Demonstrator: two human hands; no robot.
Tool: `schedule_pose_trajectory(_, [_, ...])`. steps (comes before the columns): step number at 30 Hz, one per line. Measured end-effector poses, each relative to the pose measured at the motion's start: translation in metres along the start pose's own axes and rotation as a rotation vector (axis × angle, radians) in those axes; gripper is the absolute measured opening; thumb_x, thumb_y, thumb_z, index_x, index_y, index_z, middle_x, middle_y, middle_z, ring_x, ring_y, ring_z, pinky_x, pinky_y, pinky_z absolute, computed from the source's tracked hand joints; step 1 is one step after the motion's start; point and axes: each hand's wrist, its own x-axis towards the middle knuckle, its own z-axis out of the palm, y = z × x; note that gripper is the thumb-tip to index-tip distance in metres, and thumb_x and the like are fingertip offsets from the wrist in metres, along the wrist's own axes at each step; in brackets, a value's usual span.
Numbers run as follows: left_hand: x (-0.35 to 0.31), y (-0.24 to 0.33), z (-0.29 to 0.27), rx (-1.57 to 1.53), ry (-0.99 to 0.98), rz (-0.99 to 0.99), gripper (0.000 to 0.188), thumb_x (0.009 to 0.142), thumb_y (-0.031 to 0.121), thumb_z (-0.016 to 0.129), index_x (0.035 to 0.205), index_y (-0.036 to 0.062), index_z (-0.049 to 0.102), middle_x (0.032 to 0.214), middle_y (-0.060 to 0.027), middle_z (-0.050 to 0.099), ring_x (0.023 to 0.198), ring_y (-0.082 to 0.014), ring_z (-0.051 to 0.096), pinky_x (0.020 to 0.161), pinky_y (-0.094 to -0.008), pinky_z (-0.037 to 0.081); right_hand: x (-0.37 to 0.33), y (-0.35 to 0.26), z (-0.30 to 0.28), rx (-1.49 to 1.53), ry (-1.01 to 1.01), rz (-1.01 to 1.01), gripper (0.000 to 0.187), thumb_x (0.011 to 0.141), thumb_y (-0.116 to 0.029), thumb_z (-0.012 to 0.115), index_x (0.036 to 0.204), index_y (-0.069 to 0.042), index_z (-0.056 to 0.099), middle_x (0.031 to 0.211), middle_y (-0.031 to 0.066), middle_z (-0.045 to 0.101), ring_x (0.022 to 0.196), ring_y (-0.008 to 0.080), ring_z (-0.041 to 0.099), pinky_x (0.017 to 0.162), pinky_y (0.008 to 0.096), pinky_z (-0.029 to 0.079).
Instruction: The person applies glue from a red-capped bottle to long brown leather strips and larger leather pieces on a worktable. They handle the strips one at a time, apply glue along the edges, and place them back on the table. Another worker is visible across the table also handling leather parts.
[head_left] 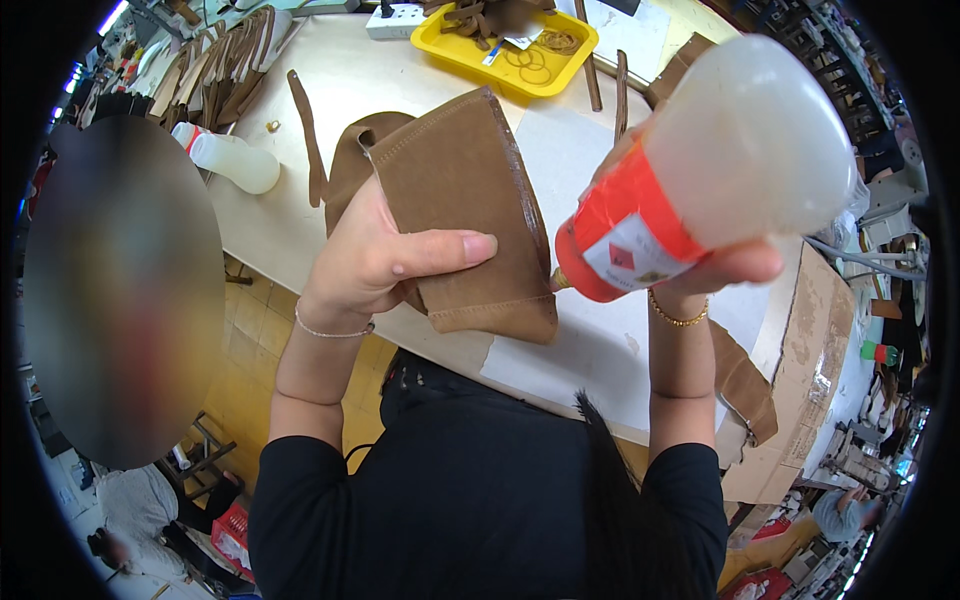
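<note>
My left hand [385, 255] grips a stitched brown leather piece [455, 200], its thumb lying across the front and the other fingers hidden behind. A shiny wet-looking strip runs down the leather's right edge. In my right hand [735, 268] is a translucent squeeze bottle [755, 140] with a red band and a label, tilted with its narrow nozzle pointing down and left. The nozzle tip is at the lower right edge of the leather, close to or touching it. Most of my right fingers are hidden by the bottle.
White paper [570, 350] covers part of the table. A yellow tray [580, 75] holds brown strips and rubber bands. Another bottle [240, 165] lies at left, near stacked leather pieces [225, 75]. A leather scrap [745, 385] and cardboard [800, 370] are at right.
</note>
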Motion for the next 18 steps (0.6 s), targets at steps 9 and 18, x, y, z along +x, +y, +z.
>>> schedule_pose_trajectory(9, [-0.012, 0.036, 0.016, -0.185, 0.109, 0.277, 0.062, 0.07, 0.014, 0.065, 0.125, -0.0088, 0.046, 0.106, -0.0145, 0.06, 0.093, -0.0191, 0.061, 0.086, -0.0308, 0.05, -0.052, -0.038, -0.069, 0.05, 0.442, 0.288, 0.096, 0.07, -0.08, 0.057, 0.11, 0.007, 0.046, 0.085, 0.0124, 0.058, 0.065, 0.0214, 0.064, 0.051, 0.0284, 0.057])
schedule_pose_trajectory(18, [-0.008, 0.116, -0.051, -0.318, -0.443, 0.279, 0.06, 0.088, 0.015, 0.051, 0.137, -0.0093, 0.025, 0.083, -0.0147, 0.052, 0.049, -0.0167, 0.051, 0.034, -0.0227, 0.037, -0.145, -0.062, -0.148, 0.182, 0.858, 0.219, 0.077, 0.084, -0.072, 0.046, 0.11, 0.0, 0.049, 0.088, 0.0096, 0.062, 0.06, 0.02, 0.061, 0.05, 0.0298, 0.053])
